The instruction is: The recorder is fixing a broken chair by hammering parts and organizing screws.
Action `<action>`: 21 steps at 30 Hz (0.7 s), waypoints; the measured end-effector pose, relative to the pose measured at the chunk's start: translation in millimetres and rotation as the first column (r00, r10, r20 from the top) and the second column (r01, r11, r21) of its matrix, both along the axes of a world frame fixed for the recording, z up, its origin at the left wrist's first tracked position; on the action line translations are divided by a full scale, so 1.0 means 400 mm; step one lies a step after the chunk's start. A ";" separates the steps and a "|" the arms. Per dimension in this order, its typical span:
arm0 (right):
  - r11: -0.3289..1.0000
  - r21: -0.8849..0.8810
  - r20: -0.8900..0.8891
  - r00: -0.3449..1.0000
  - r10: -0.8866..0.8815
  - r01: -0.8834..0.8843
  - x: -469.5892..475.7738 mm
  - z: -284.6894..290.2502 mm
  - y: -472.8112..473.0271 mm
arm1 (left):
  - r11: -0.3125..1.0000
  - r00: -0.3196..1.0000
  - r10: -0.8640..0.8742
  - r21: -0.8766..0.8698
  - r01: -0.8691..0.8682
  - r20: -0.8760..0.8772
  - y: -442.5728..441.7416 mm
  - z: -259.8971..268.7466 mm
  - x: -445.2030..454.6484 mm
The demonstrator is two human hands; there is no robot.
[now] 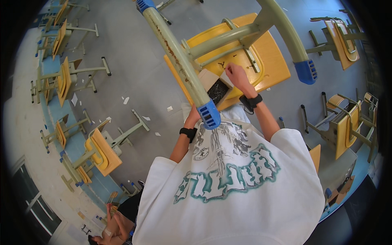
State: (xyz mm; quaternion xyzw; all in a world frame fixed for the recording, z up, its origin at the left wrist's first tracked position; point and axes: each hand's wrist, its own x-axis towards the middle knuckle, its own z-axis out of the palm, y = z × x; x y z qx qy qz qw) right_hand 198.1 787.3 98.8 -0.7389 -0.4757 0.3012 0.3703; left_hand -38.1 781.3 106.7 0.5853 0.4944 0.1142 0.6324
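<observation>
A yellow chair seat (220, 58) lies on a wooden desktop (275, 67), with a green metal frame standing up over them. Its rusted tube (174, 55) ends in a blue plastic foot cap (209, 114). My right hand (236, 75) is over the seat, fingers bent together beside the open flap of a cardboard box; whether something small is between them cannot be told. The box (228, 81) holds many dark screws (218, 90). A few loose screws (222, 64) lie on the seat. My left hand (193, 115) is by the box's near side, mostly hidden behind the tube and cap.
A second blue foot cap (305, 72) juts out at the right. Upturned desks and chairs (99, 151) stand along the left, with more chairs (346, 128) at the right. Paper scraps (126, 100) litter the grey floor. Another person (118, 226) is at the lower left.
</observation>
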 end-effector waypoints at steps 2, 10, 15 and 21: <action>0.984 -0.072 0.002 0.986 0.166 -0.165 -0.020 0.010 -0.039 | 1.000 1.000 -0.024 0.008 0.024 -0.003 0.002 -0.016 -0.003; 0.990 -0.121 0.031 0.997 -0.065 0.069 0.033 -0.071 -0.060 | 1.000 1.000 0.007 0.010 -0.007 0.007 -0.002 -0.079 -0.023; 0.984 -0.122 0.103 0.988 -0.120 0.132 0.060 -0.120 -0.001 | 1.000 0.999 0.004 0.014 -0.005 0.032 -0.002 -0.067 -0.012; 0.969 -0.217 0.237 0.969 -0.064 0.117 0.014 -0.158 0.077 | 0.996 0.993 -0.075 -0.062 0.070 -0.088 0.014 -0.061 -0.024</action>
